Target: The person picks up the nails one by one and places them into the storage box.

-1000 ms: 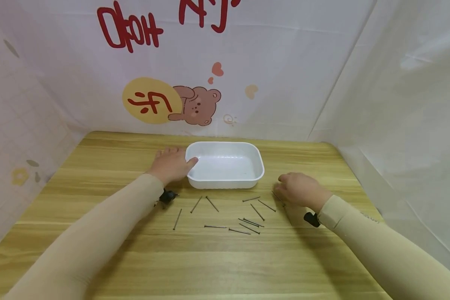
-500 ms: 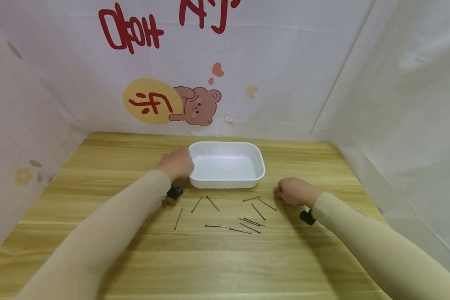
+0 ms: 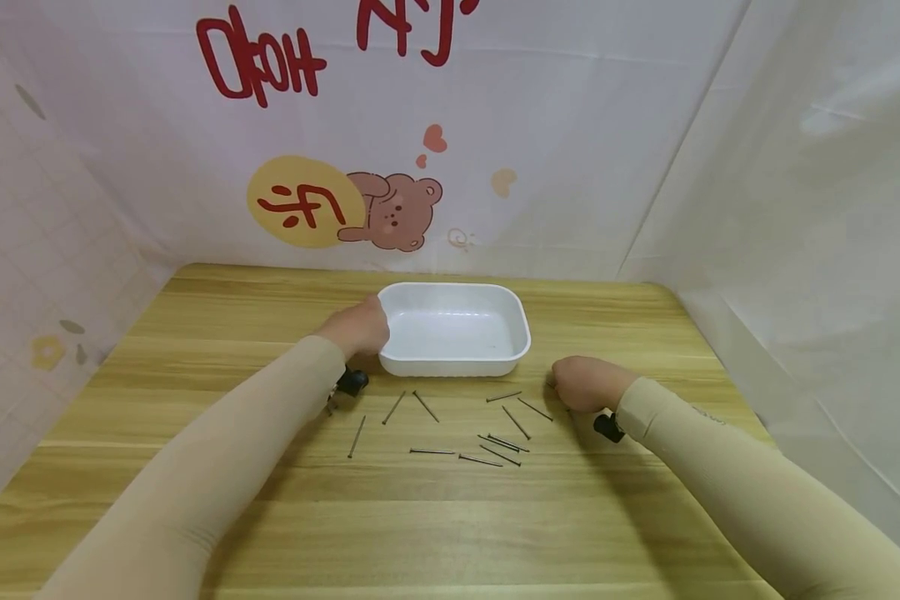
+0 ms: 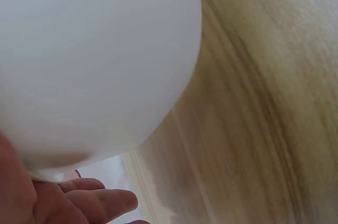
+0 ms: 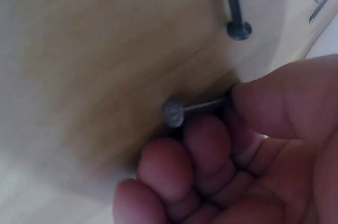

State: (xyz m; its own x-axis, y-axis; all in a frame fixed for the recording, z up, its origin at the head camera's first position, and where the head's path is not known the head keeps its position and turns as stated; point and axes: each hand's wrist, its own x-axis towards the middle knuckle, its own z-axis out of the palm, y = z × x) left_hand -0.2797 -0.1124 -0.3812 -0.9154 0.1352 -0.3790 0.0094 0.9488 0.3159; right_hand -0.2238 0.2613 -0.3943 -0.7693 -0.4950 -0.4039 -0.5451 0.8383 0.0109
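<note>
In the head view my left hand (image 3: pixel 360 327) is at the left end of a white plastic tray (image 3: pixel 453 367) and grips its rim. The left wrist view has the tray's smooth outer wall (image 4: pixel 100 60) filling much of the frame, with some fingers (image 4: pixel 103 203) extending below it. To the right of the tray, my right hand (image 3: pixel 588 383) is low over the table. Up close, its thumb and curled fingers pinch a nail (image 5: pixel 203 105), the round head sticking out. Another nail (image 5: pixel 232 7) lies just beyond the fingertips.
Several loose nails (image 3: pixel 432 452) are scattered on the wood-grain table (image 3: pixel 450 533) in front of the tray. A printed white cloth (image 3: pixel 570 108) hangs behind the table's back edge. Cloth also hangs at both sides.
My left hand has moved slightly right, its fingers closing over the tray's left rim. My right hand has lowered a little and its fingers have closed on a nail.
</note>
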